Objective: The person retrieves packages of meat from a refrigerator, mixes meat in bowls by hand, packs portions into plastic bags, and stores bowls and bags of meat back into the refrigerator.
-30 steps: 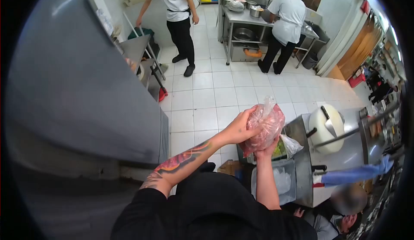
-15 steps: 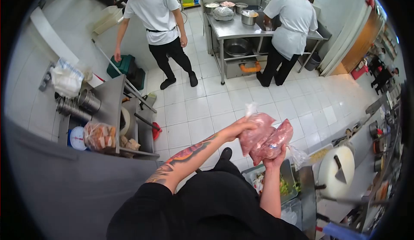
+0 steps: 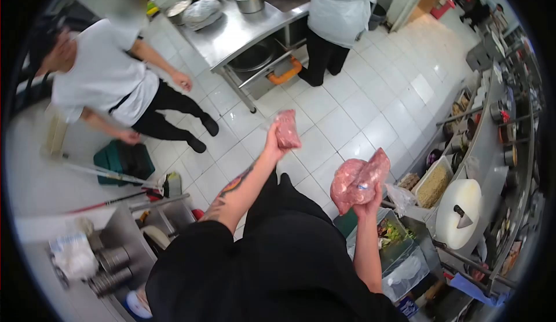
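In the head view my left hand (image 3: 273, 146) is closed around one plastic bag of raw meat (image 3: 286, 130), held out over the floor. My right hand (image 3: 369, 204) grips more bagged raw meat (image 3: 358, 180), apparently two bags pressed together, with a loose plastic end hanging beside the wrist. The two hands are well apart. Below my right hand sits a bin holding green and red scraps (image 3: 391, 234).
A person in a white shirt (image 3: 107, 70) stands at the left; another (image 3: 340, 9) works at the steel table (image 3: 231, 38). On the right counter are a white cutting board (image 3: 449, 229) with a cleaver (image 3: 462, 218) and a noodle tray (image 3: 434, 183).
My left hand has moved away left with one bag of meat, while the other meat stays in my right hand. The view has turned, and the left person appears closer.
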Demonstrator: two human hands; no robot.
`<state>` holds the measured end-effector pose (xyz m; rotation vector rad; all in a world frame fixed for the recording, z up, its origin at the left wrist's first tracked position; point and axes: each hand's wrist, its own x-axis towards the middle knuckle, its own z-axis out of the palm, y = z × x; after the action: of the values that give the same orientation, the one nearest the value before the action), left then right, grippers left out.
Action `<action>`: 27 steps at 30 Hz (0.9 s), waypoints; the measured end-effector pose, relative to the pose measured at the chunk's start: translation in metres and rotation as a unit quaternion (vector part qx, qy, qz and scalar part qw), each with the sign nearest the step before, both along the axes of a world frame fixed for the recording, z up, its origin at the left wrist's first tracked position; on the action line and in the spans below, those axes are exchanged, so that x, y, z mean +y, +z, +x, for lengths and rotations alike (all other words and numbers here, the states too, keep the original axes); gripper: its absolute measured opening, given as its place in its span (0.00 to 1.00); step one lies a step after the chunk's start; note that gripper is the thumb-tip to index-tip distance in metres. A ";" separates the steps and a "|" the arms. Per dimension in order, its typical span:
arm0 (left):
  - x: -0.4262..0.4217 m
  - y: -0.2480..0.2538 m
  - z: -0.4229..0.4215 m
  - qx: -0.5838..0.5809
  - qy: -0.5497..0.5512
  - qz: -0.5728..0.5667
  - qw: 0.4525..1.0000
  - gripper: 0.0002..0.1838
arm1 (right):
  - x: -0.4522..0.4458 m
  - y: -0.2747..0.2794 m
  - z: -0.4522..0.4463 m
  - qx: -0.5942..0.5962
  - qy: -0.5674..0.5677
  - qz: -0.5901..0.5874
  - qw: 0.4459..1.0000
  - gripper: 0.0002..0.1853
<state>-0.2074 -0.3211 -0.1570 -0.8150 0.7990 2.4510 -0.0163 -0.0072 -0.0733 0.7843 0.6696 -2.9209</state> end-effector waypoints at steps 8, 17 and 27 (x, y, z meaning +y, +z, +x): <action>-0.129 -0.158 -0.320 0.078 0.094 -0.143 0.982 0.37 | -0.039 -0.049 -0.046 -0.146 -0.118 0.031 0.982 0.40; -0.103 -0.127 -0.269 0.079 -0.302 -0.090 0.946 0.39 | -0.118 -0.130 -0.202 -0.220 0.004 0.019 0.975 0.38; -0.126 -0.093 -0.245 0.001 -0.158 0.083 0.984 0.26 | -0.218 -0.087 -0.353 -0.049 0.077 -0.040 0.995 0.38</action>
<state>-0.4520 -0.4466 -0.2504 -0.5746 0.6575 2.1997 -0.3696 -0.2254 -0.1601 0.8225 0.5746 -2.7318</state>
